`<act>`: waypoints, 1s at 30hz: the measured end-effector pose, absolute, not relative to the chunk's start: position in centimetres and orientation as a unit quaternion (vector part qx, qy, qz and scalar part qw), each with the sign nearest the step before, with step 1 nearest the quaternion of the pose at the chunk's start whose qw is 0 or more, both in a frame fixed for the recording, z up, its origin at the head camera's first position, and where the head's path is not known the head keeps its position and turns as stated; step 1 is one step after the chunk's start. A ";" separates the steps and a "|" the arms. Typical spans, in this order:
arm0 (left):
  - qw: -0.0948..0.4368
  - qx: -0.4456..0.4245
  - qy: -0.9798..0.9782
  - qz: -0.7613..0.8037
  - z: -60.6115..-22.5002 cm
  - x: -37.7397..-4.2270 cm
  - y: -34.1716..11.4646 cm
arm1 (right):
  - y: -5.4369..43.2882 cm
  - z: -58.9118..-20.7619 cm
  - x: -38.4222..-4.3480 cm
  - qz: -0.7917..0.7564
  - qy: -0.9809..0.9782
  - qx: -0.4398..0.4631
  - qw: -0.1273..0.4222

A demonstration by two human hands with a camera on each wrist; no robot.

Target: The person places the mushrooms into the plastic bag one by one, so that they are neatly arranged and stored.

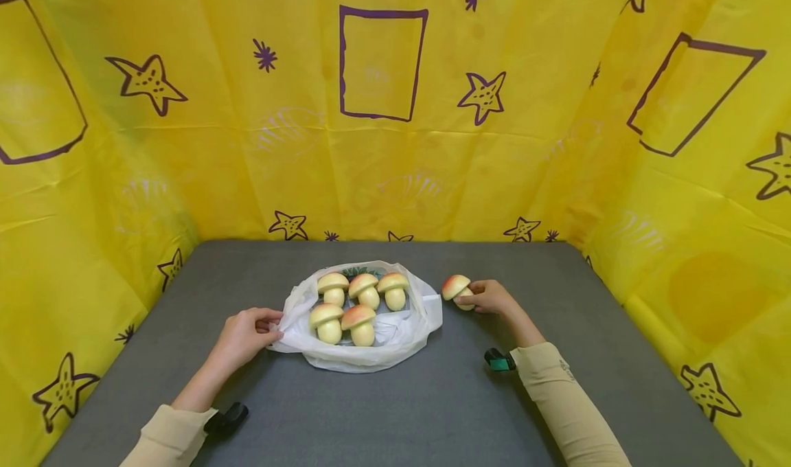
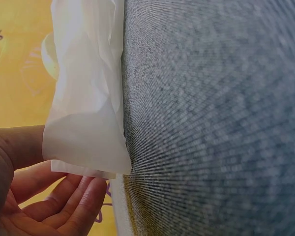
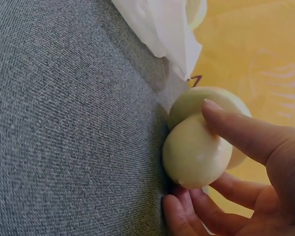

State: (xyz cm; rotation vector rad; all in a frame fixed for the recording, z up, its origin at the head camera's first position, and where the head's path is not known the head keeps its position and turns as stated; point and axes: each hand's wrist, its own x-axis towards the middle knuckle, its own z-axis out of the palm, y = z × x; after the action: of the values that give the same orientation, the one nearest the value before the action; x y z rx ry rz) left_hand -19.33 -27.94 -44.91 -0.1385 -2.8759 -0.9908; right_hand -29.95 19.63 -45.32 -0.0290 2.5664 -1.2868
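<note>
A white plastic bag point(image 1: 377, 364) lies spread on the table with its rim folded open. Several toy mushrooms point(image 1: 361, 321) with cream stems and yellow-red caps lie inside it in two rows. My left hand point(image 1: 244, 336) pinches the bag's left edge; in the left wrist view the thumb passes behind the white plastic point(image 2: 88, 113). To the right of the bag, my right hand point(image 1: 494, 297) holds another toy mushroom point(image 1: 456, 287) by its stem. The right wrist view shows that mushroom's pale stem end point(image 3: 194, 152) between thumb and fingers, close to the table surface.
The dark grey table point(image 1: 383, 419) extends around the bag. Yellow cloth point(image 1: 383, 165) printed with stars and frames rises behind the table and along both sides. Black straps point(image 1: 227, 419) sit at both wrists.
</note>
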 end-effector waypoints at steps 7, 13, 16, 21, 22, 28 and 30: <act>0.048 -0.048 -0.944 -0.323 -44.9 -19.4 -27.9 | 19.9 -45.0 -29.7 -0.451 0.879 -0.011 0.153; 0.047 -0.048 -0.944 -0.322 -44.8 -19.4 -27.9 | 19.8 -44.8 -29.4 -0.450 0.880 -0.012 0.155; 0.049 -0.047 -0.944 -0.322 -44.7 -19.4 -27.9 | 19.7 -44.7 -29.2 -0.450 0.880 -0.014 0.153; 0.052 -0.048 -0.945 -0.320 -44.7 -19.5 -27.8 | 19.3 -45.1 -29.0 -0.440 0.886 -0.019 0.148; 0.051 -0.047 -0.945 -0.320 -44.7 -19.5 -27.8 | 19.2 -45.2 -28.9 -0.440 0.885 -0.019 0.148; 0.051 -0.046 -0.945 -0.321 -44.7 -19.5 -27.8 | 19.2 -45.0 -28.3 -0.450 0.879 -0.039 0.151; 0.053 -0.048 -0.944 -0.322 -44.7 -19.5 -27.8 | 19.3 -44.9 -28.1 -0.449 0.880 -0.042 0.149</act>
State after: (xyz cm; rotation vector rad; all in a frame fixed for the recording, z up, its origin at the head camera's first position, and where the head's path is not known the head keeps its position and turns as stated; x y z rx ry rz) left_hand -19.46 -27.84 -44.70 -0.1451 -2.8692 -0.9786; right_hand -28.12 19.30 -44.85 -0.1210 2.5303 -1.2914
